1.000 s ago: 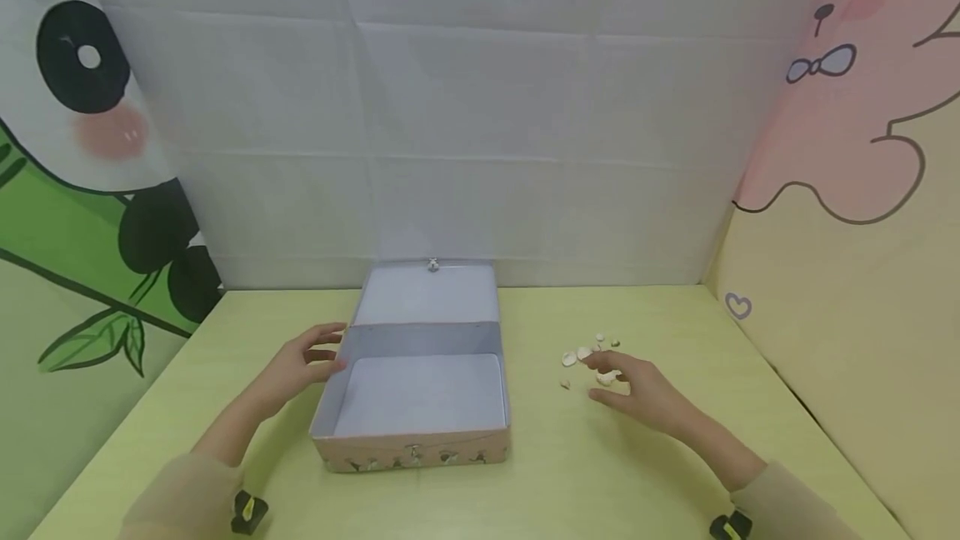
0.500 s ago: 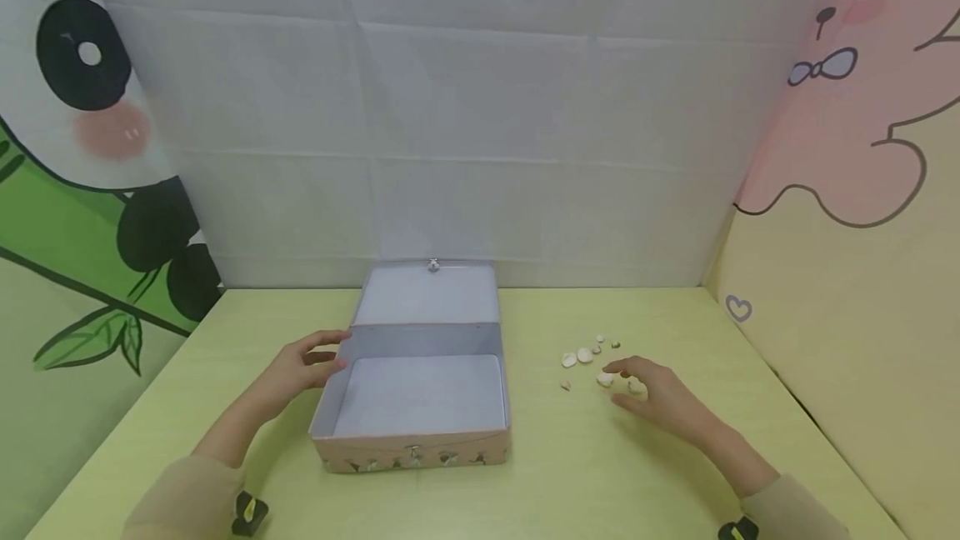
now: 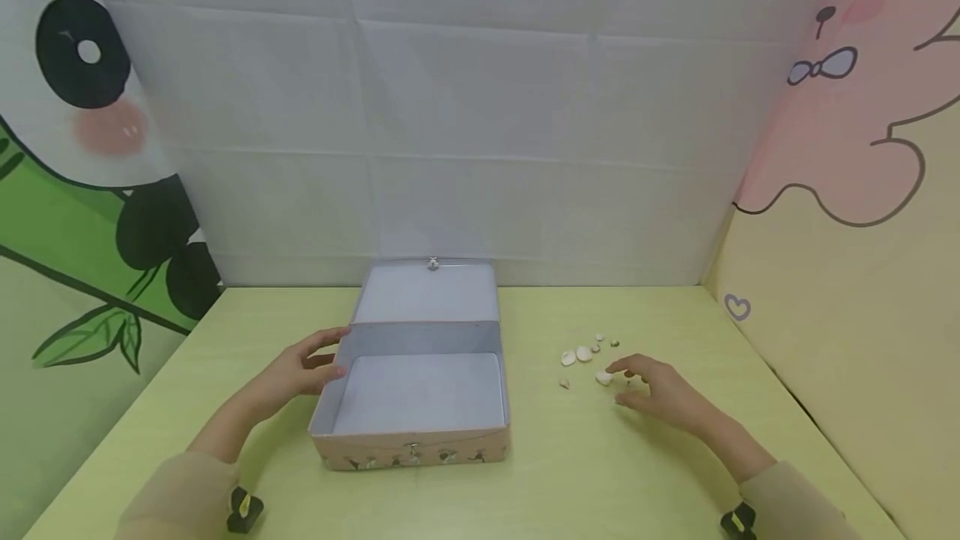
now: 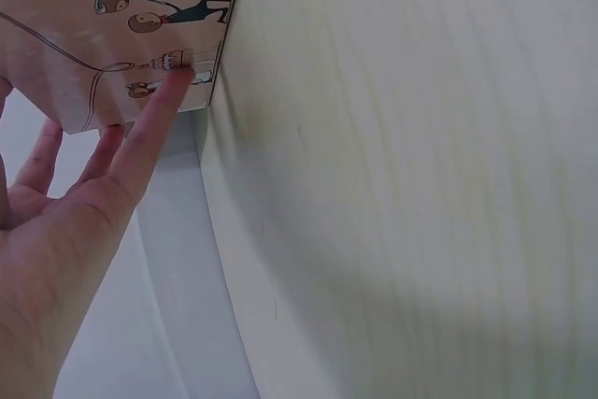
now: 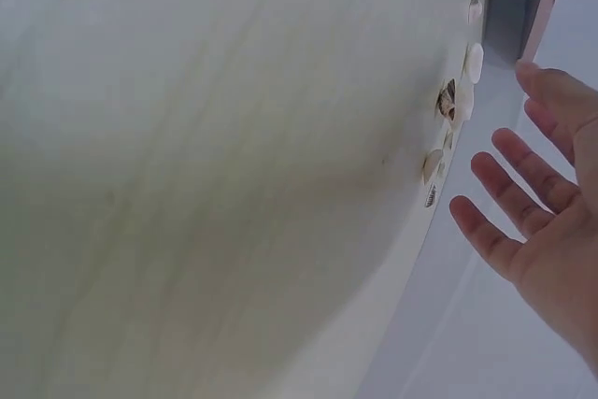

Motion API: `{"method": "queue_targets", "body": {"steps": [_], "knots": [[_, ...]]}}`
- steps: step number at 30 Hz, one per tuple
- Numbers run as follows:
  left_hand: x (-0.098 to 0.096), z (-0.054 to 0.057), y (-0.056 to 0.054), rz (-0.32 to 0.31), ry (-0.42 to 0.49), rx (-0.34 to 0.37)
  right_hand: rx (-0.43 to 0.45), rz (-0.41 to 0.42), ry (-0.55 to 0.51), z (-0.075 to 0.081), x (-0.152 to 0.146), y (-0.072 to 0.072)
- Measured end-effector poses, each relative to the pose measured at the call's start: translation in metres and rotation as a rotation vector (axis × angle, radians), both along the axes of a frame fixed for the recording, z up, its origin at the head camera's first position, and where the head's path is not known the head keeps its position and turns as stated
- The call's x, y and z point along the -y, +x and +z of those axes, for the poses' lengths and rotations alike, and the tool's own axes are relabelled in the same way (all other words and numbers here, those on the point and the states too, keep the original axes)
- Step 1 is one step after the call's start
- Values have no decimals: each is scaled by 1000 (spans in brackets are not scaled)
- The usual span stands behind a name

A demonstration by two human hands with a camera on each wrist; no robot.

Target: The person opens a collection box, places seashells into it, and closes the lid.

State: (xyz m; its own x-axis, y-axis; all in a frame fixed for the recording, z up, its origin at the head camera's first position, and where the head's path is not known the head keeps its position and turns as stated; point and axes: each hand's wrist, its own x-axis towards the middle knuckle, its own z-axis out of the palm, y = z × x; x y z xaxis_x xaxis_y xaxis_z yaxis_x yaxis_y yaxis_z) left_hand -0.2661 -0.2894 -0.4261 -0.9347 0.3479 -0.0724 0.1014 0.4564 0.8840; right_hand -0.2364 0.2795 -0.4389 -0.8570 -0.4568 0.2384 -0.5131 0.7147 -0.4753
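Note:
An open pink tin box (image 3: 408, 450) with a grey-white inside stands left of centre in the head view, its lid (image 3: 427, 294) tipped back. My left hand (image 3: 288, 375) touches the box's left side, fingers fairly straight against the printed outer wall (image 4: 159, 35) in the left wrist view. My right hand (image 3: 667, 394) hovers over the right part of the table, fingers loosely spread and holding nothing. Just left of its fingertips lies a white seashell (image 3: 603, 377). Farther left are two pale shells, one being a flat shell (image 3: 568, 358), with several smaller shells (image 5: 432, 165) around.
The pale yellow table (image 3: 525, 498) reaches back to a creased white sheet (image 3: 465, 107). A panda-printed panel (image 3: 90, 190) borders the left side and a pink bear panel (image 3: 847, 148) the right. A clasp (image 3: 432, 264) sits on the lid's edge.
My right hand has drawn back a little to the right, uncovering shells that it hid before. My left hand stays at the box's side, and the box has not moved.

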Motion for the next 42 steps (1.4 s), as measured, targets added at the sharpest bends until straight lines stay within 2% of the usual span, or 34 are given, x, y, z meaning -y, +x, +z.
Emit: {"method": "queue_targets", "body": {"steps": [7, 13, 19, 29, 32, 37, 42], "knots": [[0, 3, 2, -11, 8, 41, 21, 18, 19, 0, -4, -8], [0, 3, 2, -18, 5, 58, 57, 53, 87, 0, -5, -13], [1, 0, 0, -8, 25, 69, 123, 20, 143, -7, -6, -20], [1, -1, 0, -15, 48, 70, 42, 61, 158, -15, -8, -25], [1, -1, 0, -13, 42, 65, 48, 63, 153, -11, -6, -24], [0, 1, 1, -11, 30, 44, 108, 64, 69, 0, 0, -22], [-1, 2, 1, -4, 21, 45, 78, 82, 46, 9, 11, -22]]}}
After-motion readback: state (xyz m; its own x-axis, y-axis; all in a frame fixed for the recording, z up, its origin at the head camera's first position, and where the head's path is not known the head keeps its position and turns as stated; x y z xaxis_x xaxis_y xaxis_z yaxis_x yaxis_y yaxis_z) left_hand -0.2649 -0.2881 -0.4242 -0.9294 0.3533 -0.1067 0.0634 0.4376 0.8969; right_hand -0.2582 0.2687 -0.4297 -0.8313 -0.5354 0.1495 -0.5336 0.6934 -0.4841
